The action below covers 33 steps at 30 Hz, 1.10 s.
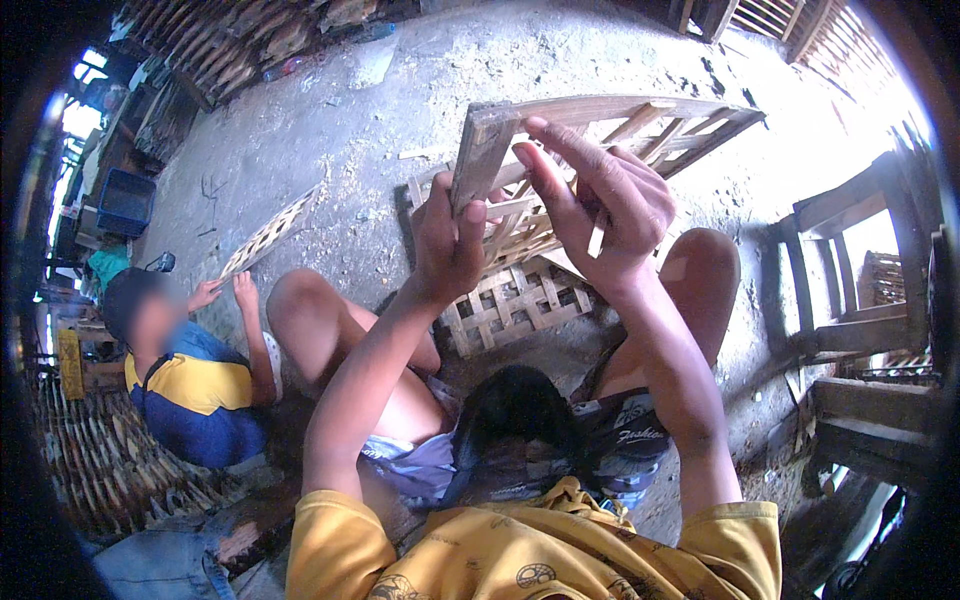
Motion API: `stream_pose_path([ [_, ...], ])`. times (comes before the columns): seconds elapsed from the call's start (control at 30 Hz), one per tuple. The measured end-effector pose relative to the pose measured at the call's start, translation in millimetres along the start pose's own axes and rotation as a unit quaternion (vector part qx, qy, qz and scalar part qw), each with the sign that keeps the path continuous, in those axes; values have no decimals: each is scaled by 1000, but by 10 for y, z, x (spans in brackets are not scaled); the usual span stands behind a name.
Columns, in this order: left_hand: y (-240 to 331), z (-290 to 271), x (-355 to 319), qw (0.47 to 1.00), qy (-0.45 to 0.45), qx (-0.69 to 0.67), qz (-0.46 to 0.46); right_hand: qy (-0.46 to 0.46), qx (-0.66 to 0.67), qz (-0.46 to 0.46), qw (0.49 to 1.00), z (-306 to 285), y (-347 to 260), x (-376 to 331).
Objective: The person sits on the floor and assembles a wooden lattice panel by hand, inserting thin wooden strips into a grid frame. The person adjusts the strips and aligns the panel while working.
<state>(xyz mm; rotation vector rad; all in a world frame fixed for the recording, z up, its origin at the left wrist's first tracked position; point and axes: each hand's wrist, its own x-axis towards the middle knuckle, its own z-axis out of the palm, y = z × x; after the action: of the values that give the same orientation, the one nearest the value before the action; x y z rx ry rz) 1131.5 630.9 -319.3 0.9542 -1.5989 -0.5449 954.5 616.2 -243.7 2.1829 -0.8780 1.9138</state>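
Seated on concrete floor [330, 130], knees up. My left hand [447, 240] clamped on near end of wooden slat lattice panel [600, 125], fingers together round its frame, panel raised, tilted away from me. My right hand [600, 205] spread across slats just beside left, fingers apart, thin bamboo strip [597, 235] pinched at thumb. Step seems mid-weave, fitting strip. Next move likely needs steady frame, strip end lined with gap. Finished woven lattice pieces [515, 300] lie below, between knees. Another person [185, 370] sits left, handling own lattice strip [270, 232].
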Motion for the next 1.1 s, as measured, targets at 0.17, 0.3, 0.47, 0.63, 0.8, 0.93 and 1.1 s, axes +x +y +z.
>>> stream_pose_path([
  [0.17,11,-2,-21,1000,-9,7,9,19,-46,-101,994,49,156,-70],
  [0.3,54,-11,11,999,7,28,32,5,-35,-101,994,93,111,-5],
  [0.47,72,5,46,999,18,23,41,-75,76,23,994,40,25,-44],
  [0.63,-27,-35,-12,1000,0,-17,-14,-18,44,83,995,-88,36,17],
  [0.8,-71,-24,-56,1000,-1,-21,-19,-13,-30,-71,997,-112,111,31],
  [0.93,-21,0,-80,999,-10,24,-30,-19,-47,-117,992,-68,153,-33],
  [1.1,28,5,-95,997,-27,72,32,-14,-65,-160,985,-93,199,-51],
])
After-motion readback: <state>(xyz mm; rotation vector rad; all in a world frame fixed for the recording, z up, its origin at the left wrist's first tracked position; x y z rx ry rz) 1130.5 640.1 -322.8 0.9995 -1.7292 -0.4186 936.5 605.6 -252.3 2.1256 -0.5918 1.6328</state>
